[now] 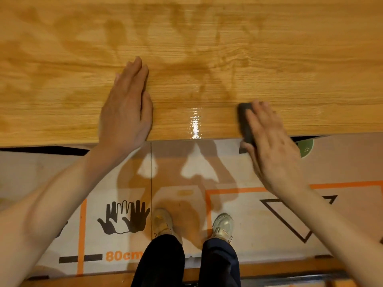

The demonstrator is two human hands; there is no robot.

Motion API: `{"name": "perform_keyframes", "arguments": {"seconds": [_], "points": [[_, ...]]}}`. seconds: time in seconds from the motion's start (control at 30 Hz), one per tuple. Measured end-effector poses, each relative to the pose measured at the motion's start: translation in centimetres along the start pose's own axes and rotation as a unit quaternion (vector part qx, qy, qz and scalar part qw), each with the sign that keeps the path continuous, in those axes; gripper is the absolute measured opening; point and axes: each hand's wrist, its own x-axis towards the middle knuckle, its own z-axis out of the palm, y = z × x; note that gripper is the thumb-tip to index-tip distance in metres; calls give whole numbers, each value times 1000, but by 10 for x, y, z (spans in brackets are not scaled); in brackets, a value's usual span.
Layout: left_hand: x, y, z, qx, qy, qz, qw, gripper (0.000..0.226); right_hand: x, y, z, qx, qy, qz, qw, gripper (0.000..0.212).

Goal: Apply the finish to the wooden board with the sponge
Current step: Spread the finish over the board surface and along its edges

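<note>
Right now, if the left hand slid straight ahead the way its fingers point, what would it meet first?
Nothing, as far as this view shows. The left hand lies flat on the wooden board, fingers pointing toward its far side; only bare, streaked wood lies ahead up to the frame's top.

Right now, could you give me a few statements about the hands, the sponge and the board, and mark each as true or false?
1. The right hand holds the dark sponge at the board's near edge. True.
2. The left hand is a clenched fist. False: it lies flat on the wooden board.
3. A glossy wet patch shines between the hands. True.
4. The sponge sits at the board's far edge. False: it sits at the near edge.
</note>
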Motion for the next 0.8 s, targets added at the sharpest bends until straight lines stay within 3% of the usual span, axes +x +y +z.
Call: {"name": "perform_keyframes", "arguments": {"seconds": [0.1, 0.3, 0.47, 0.63, 0.8], "points": [[0, 0, 1, -12, -4, 3, 1000, 50, 2, -23, 1, 2, 10, 64, 998, 52], [2, -4, 0, -26, 2, 10, 1000, 50, 58, -139, 40, 35, 10, -31, 999, 50], [2, -4, -6, -75, -21, -2, 997, 50, 52, -93, 16, 42, -35, -83, 995, 50], [17, -32, -25, -39, -37, 23, 998, 54, 60, -22, -12, 37, -28, 106, 993, 54], [45, -68, -32, 8, -36, -14, 999, 56, 117, -24, 3, 42, 14, 223, 974, 53]]}}
